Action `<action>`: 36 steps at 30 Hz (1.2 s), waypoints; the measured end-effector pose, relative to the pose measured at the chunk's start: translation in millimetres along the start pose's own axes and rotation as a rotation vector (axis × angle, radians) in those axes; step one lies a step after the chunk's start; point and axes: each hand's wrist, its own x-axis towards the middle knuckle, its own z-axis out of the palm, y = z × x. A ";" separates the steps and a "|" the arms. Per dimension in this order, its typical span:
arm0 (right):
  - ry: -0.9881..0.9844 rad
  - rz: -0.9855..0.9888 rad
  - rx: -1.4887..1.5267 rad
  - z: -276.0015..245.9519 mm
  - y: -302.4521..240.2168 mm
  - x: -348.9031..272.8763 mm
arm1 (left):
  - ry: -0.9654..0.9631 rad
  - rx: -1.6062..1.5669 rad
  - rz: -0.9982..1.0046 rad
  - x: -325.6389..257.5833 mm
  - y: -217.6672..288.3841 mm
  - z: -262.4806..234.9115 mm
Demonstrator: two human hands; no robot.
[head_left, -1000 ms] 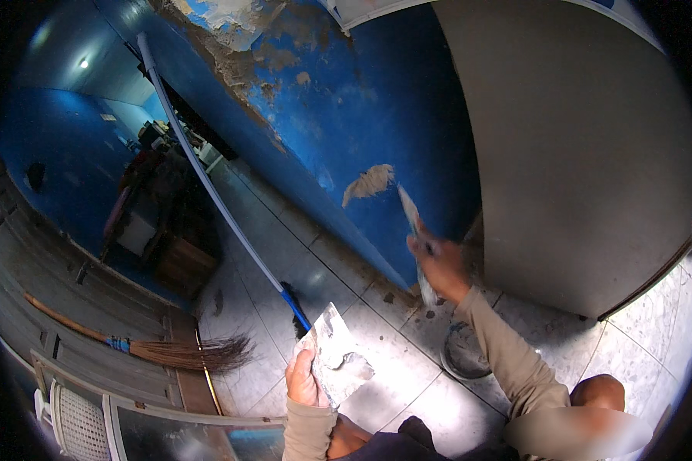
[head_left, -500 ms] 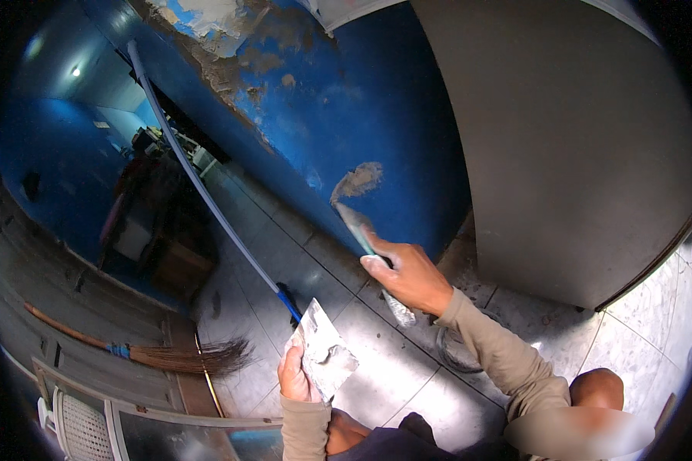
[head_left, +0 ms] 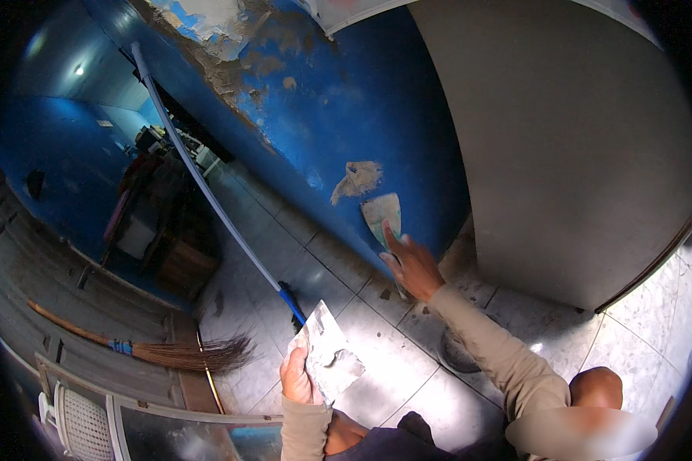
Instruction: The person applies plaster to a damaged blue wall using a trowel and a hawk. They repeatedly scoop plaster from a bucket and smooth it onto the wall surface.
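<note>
My right hand (head_left: 415, 267) is closed round the handle of a putty knife, its index finger stretched along the blade (head_left: 382, 211). The wide, smeared blade lies close to the blue wall (head_left: 407, 115), just below and right of a grey-beige filler patch (head_left: 359, 178); whether it touches is unclear. At lower centre my left hand (head_left: 296, 376) grips a flat, pale plate (head_left: 321, 326) by its left edge. A lump of whitish putty (head_left: 344, 365) sits on the plate. Part of the knife's handle is hidden by my right hand.
A long pole with a blue end (head_left: 207, 192) leans across from upper left. A straw broom (head_left: 184, 355) lies at left. A large grey panel (head_left: 577, 154) stands at right. Below my right forearm is a round grey object (head_left: 455, 355) on the tiles (head_left: 407, 369).
My right hand has swung the putty knife off the filler patch, down and right, turning its blade face into view. The patch's lower left edge now shows. My left hand stays nearly still.
</note>
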 end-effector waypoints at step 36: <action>0.153 0.140 -0.018 14.7 -18.4 34.3 | 0.035 0.014 0.034 -4.8 14.1 -2.2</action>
